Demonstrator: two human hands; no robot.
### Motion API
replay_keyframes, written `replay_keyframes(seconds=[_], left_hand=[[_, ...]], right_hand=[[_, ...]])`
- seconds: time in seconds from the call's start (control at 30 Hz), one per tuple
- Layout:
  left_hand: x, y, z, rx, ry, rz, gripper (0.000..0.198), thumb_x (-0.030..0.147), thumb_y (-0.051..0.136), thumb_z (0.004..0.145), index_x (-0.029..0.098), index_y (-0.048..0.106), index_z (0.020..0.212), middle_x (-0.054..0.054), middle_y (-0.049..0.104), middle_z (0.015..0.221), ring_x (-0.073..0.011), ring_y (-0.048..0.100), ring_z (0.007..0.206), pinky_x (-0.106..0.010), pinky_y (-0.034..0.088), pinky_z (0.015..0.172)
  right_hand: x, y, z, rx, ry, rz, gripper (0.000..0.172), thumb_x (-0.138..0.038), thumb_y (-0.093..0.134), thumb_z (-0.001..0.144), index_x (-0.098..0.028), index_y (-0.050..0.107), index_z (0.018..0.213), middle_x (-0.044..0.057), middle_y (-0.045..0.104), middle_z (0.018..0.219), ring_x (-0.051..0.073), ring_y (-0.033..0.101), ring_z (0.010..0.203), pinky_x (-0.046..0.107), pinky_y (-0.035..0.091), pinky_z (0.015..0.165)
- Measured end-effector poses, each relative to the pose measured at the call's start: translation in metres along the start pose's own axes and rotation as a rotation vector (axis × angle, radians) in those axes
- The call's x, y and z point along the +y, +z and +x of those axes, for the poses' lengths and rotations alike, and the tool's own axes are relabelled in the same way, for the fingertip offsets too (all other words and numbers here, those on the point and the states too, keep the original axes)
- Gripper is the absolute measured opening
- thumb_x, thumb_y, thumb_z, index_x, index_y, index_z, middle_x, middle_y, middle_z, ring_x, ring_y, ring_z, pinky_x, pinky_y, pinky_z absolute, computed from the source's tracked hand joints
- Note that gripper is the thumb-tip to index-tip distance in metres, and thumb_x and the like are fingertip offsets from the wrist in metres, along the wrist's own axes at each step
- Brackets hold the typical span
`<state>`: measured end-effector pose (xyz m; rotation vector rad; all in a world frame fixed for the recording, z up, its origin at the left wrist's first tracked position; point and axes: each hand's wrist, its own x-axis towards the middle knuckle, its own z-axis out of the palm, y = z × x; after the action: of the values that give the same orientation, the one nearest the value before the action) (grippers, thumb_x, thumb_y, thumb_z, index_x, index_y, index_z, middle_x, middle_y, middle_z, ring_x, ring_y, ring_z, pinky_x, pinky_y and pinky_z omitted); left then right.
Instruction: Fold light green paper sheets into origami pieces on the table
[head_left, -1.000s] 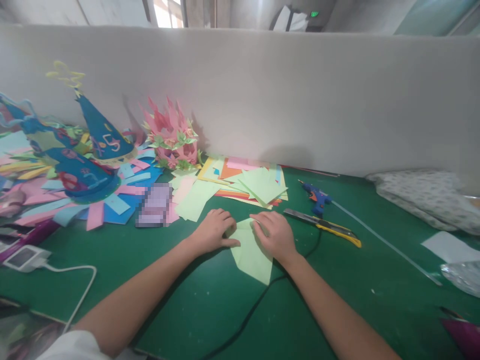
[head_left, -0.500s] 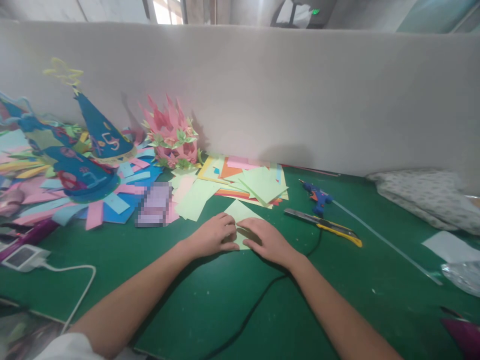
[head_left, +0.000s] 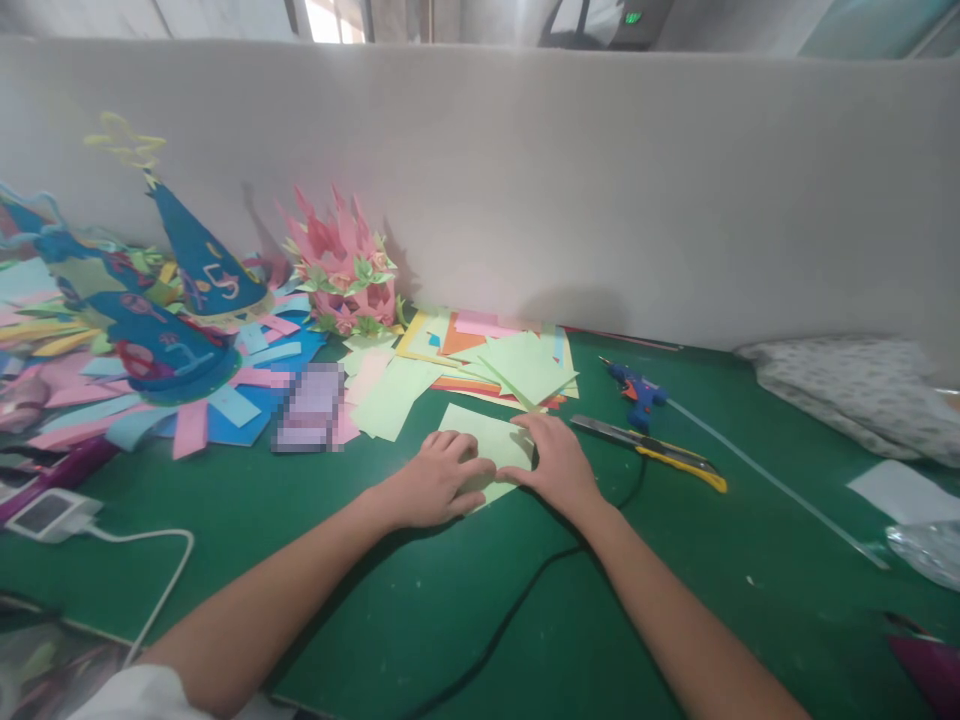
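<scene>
A small sheet of light green paper (head_left: pixel 486 432) lies in front of me on the green tabletop, turned at a slant. My left hand (head_left: pixel 442 478) rests on its lower left part, fingers curled and pressed together on it. My right hand (head_left: pixel 556 462) grips the right side of the sheet, its index finger at the upper right corner and its thumb near the lower edge. The two thumbs are close together, and the hands hide parts of the paper's edges.
Behind the sheet is a pile of coloured papers (head_left: pixel 532 365). To the right lie a yellow utility knife (head_left: pixel 660 455) and a blue glue gun (head_left: pixel 637 393) with a long glue stick. A pink paper crown (head_left: pixel 349 270), blue cone hats (head_left: pixel 206 265) and a pixelated rectangular object (head_left: pixel 309 408) stand or lie left.
The paper has turned and more of its surface shows. My right hand has shifted right and up to the sheet's right side; my left hand has moved slightly right.
</scene>
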<state>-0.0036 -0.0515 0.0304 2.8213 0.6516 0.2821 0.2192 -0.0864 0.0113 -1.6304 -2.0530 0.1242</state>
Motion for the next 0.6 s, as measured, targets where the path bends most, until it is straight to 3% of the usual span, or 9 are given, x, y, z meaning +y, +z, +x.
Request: replay_keyframes(seconds=[0.2, 0.37, 0.6], left_hand=[[0.007, 0.004, 0.0, 0.004, -0.065, 0.074, 0.03, 0.044, 0.042, 0.09, 0.03, 0.052, 0.115, -0.006, 0.046, 0.107, -0.0241, 0.042, 0.094, -0.039, 0.034, 0.08], [0.012, 0.006, 0.001, 0.017, -0.115, 0.075, 0.03, 0.045, 0.043, 0.089, 0.029, 0.052, 0.112, -0.006, 0.046, 0.106, -0.0232, 0.042, 0.092, -0.038, 0.034, 0.08], [0.022, 0.007, 0.004, 0.012, -0.115, 0.031, 0.03, 0.045, 0.046, 0.086, 0.025, 0.054, 0.106, -0.006, 0.046, 0.101, -0.0223, 0.043, 0.088, -0.038, 0.038, 0.08]], right_hand=[[0.01, -0.004, 0.001, -0.04, 0.015, -0.003, 0.057, -0.048, 0.07, 0.07, -0.021, 0.049, 0.116, 0.009, 0.057, 0.112, 0.028, 0.051, 0.103, 0.042, 0.042, 0.086], [0.017, -0.007, -0.001, -0.072, 0.029, -0.028, 0.047, -0.049, 0.06, 0.079, -0.021, 0.052, 0.117, 0.009, 0.057, 0.109, 0.027, 0.052, 0.1, 0.041, 0.042, 0.085], [0.017, -0.006, -0.009, -0.05, 0.065, -0.134, 0.047, -0.051, 0.053, 0.084, -0.02, 0.058, 0.119, 0.01, 0.056, 0.106, 0.027, 0.051, 0.098, 0.041, 0.043, 0.085]])
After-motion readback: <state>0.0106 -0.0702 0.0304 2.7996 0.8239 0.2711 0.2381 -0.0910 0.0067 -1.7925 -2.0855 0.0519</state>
